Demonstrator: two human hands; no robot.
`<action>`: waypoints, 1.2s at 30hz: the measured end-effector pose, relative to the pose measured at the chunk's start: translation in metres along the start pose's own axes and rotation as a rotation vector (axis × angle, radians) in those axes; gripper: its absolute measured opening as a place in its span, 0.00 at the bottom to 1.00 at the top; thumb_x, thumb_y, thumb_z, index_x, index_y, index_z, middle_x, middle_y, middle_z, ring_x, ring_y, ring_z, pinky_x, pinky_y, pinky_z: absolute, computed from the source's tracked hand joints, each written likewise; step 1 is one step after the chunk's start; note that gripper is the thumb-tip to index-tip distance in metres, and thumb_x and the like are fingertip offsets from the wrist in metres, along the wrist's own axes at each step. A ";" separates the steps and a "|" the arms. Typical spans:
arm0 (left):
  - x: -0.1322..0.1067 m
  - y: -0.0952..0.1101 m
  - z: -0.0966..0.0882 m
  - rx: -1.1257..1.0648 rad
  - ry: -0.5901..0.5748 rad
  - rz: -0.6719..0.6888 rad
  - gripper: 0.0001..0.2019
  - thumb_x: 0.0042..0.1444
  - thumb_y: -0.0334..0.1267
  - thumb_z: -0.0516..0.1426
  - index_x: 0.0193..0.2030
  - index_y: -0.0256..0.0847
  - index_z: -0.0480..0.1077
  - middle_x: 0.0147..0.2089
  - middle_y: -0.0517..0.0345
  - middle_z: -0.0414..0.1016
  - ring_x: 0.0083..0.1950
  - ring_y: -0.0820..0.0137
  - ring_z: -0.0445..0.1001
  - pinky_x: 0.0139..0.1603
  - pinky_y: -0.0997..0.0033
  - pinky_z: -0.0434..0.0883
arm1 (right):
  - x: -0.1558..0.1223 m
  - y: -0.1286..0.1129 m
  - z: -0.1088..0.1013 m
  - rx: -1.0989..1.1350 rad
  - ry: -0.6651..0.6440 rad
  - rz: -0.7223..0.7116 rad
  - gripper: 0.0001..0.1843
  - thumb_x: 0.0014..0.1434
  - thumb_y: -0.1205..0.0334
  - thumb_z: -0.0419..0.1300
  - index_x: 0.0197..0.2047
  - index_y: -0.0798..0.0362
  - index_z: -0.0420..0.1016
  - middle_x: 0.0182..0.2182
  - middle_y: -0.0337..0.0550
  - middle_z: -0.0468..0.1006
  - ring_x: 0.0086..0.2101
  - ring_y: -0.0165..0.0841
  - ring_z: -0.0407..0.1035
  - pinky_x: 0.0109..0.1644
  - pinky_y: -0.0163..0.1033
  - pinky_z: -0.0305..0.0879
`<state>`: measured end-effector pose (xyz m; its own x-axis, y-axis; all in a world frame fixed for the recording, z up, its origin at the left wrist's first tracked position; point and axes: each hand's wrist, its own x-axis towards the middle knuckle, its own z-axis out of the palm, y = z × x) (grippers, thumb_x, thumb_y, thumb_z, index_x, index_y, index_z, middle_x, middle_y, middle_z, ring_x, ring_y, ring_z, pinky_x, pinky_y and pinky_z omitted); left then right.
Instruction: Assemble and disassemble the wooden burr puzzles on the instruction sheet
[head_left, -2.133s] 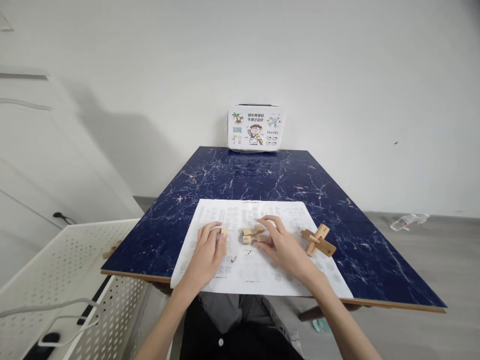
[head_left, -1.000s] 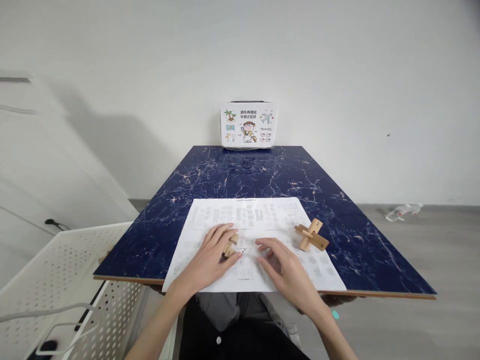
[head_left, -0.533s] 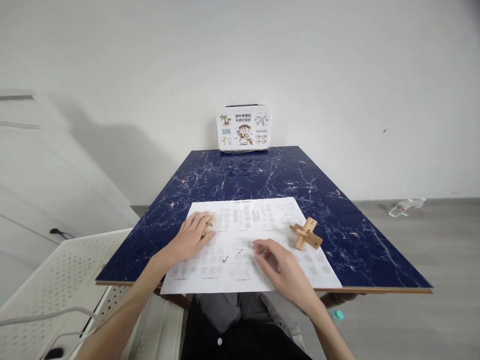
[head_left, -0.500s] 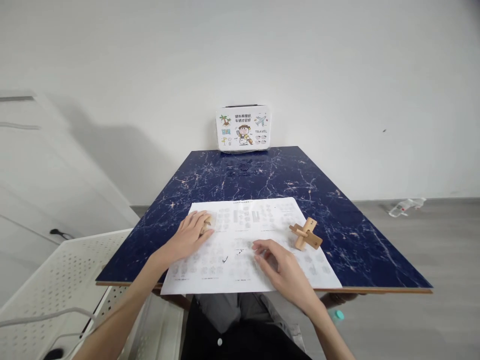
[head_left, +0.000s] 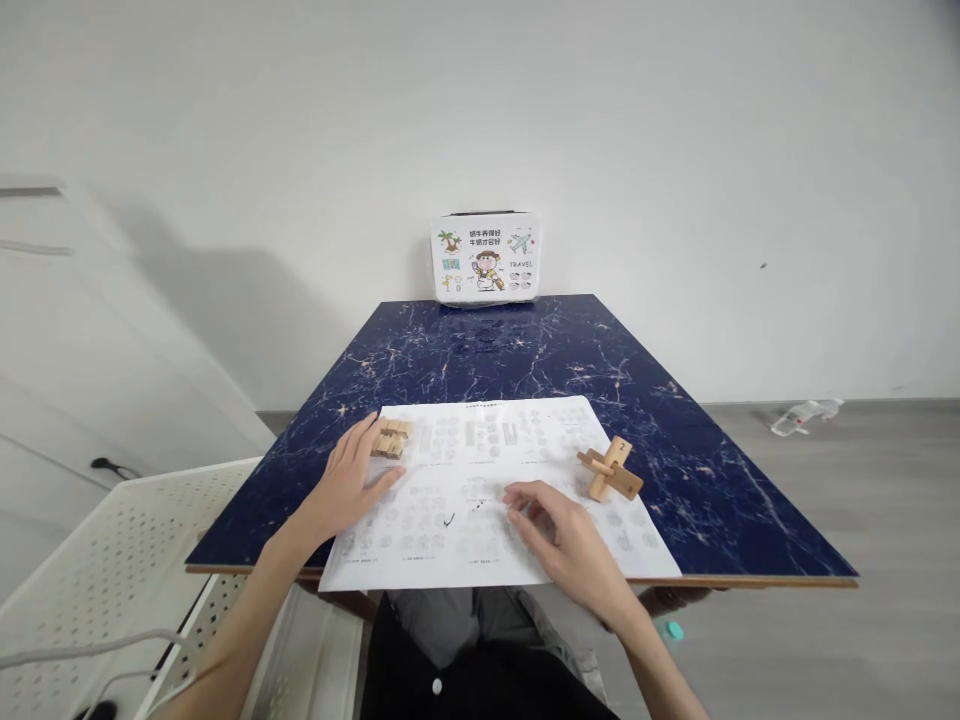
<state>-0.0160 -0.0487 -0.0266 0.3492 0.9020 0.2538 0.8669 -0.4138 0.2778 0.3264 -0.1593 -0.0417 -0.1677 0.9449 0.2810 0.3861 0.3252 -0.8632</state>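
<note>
A printed paper sheet (head_left: 465, 570) with small diagrams lies along the table's near edge. At its upper left are several grooved wooden pieces (head_left: 391, 438), side by side. My left hand (head_left: 351, 478) is beside them on their left, fingers stretched out and thumb apart. My right hand (head_left: 559, 530) rests on the sheet right of its middle, fingers loosely curved with a gap to the thumb and nothing visible in it. Farther right, interlocked wooden pieces (head_left: 611, 468) form a cross, partly on the sheet; one bears the number 2.
The blue marbled table (head_left: 525, 350) carries a white box (head_left: 486, 258) with cartoon prints at its far edge, against the wall. A white perforated cart (head_left: 82, 560) with cables stands at the left. A turquoise cap (head_left: 673, 630) is low on the right.
My left hand has drawn back to the left, uncovering the grooved wooden pieces, which now sit farther left on the sheet. My right hand and the wooden cross stay put.
</note>
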 end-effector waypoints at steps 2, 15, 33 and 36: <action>-0.016 -0.002 -0.001 -0.028 0.025 -0.018 0.41 0.68 0.58 0.55 0.79 0.44 0.45 0.80 0.38 0.52 0.79 0.43 0.53 0.76 0.35 0.55 | 0.000 0.000 0.000 -0.002 0.001 0.004 0.11 0.73 0.57 0.55 0.54 0.48 0.75 0.48 0.47 0.82 0.46 0.41 0.77 0.50 0.47 0.74; -0.038 0.003 0.000 -0.071 0.100 -0.164 0.35 0.67 0.58 0.54 0.74 0.40 0.56 0.73 0.38 0.65 0.74 0.45 0.64 0.73 0.38 0.64 | 0.001 0.002 0.004 -0.040 0.007 0.001 0.12 0.74 0.54 0.54 0.53 0.48 0.76 0.47 0.48 0.83 0.42 0.40 0.77 0.45 0.44 0.75; -0.038 0.005 -0.006 -0.121 0.169 -0.203 0.34 0.67 0.60 0.53 0.71 0.40 0.61 0.71 0.42 0.68 0.72 0.46 0.65 0.73 0.40 0.64 | -0.034 0.029 -0.078 -0.500 0.493 0.315 0.23 0.69 0.37 0.56 0.42 0.48 0.75 0.33 0.45 0.82 0.30 0.40 0.75 0.34 0.40 0.64; -0.041 0.011 -0.010 -0.098 0.224 -0.120 0.30 0.69 0.58 0.52 0.69 0.41 0.63 0.69 0.44 0.69 0.71 0.47 0.65 0.73 0.41 0.63 | -0.027 0.024 -0.072 -0.455 0.471 0.345 0.22 0.70 0.39 0.53 0.38 0.47 0.74 0.31 0.44 0.83 0.28 0.40 0.75 0.33 0.39 0.62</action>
<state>-0.0240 -0.0915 -0.0248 0.1488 0.9001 0.4095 0.8552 -0.3251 0.4037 0.4057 -0.1746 -0.0400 0.3986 0.8785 0.2634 0.7015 -0.1070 -0.7046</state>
